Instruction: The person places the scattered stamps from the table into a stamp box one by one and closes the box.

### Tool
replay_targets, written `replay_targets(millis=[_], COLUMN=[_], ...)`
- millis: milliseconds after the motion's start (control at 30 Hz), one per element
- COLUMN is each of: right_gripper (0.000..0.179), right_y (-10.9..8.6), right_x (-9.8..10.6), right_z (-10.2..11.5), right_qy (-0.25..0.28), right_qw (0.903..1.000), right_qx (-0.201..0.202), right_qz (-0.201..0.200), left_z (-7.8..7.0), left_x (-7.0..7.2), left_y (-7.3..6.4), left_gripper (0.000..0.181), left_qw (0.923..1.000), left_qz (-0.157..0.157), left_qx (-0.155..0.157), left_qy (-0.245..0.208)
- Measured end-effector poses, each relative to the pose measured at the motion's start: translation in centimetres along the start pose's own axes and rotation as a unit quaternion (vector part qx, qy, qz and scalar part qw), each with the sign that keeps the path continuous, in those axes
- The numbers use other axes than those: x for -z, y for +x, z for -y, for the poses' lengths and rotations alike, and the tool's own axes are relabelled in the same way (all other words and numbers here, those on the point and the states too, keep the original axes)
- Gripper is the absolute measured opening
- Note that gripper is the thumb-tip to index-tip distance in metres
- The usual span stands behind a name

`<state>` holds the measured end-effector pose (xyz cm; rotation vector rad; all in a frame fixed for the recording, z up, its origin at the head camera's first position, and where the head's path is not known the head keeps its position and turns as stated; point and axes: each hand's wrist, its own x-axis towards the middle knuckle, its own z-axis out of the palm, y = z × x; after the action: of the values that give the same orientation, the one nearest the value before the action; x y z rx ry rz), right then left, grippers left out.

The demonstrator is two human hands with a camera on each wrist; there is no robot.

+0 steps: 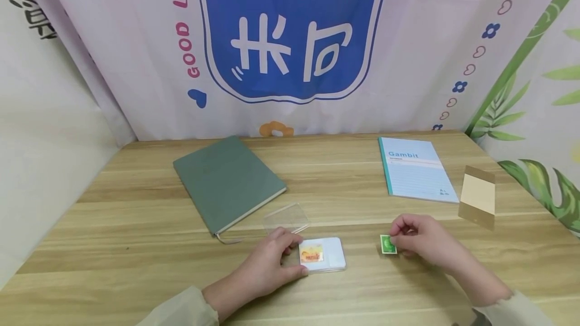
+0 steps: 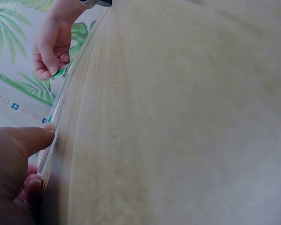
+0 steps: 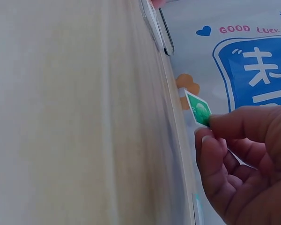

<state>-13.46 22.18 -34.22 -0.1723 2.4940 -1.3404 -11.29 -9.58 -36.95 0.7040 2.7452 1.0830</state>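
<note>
In the head view my right hand (image 1: pixel 419 240) pinches a small green stamp (image 1: pixel 387 244) with a white border between thumb and index finger, above the table. The right wrist view shows the stamp (image 3: pixel 199 108) tilted at the fingertips, its far corner free. My left hand (image 1: pixel 272 260) holds a flat white case (image 1: pixel 334 254) at its left edge, thumb near the bottom corner and fingers at the top corner. An orange-and-yellow stamp (image 1: pixel 311 253) lies on the left part of the case. Side-on in the left wrist view, the case (image 2: pixel 49 152) appears thin.
Just behind the left hand lies a clear plastic piece (image 1: pixel 286 218). A dark green notebook (image 1: pixel 228 182) is at the back left, its ribbon trailing. To the back right are a light blue notebook (image 1: pixel 419 170) and a brown-and-beige card (image 1: pixel 478 195). A printed curtain (image 1: pixel 154 54) hangs behind the table.
</note>
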Motion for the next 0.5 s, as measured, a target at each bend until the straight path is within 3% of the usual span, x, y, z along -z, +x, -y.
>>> replay_targets(millis=[500], right_gripper=[0.017], right_y=[1.5], right_x=[-1.5], right_z=[1.9], right_qy=[0.037], right_qw=[0.9984], right_qx=[0.027], right_qz=[0.033], left_z=[0.0], left_x=[0.0], left_y=[0.0], left_gripper=[0.047], left_qw=[1.0], left_qz=[0.004], left_qx=[0.001], left_qy=[-0.002])
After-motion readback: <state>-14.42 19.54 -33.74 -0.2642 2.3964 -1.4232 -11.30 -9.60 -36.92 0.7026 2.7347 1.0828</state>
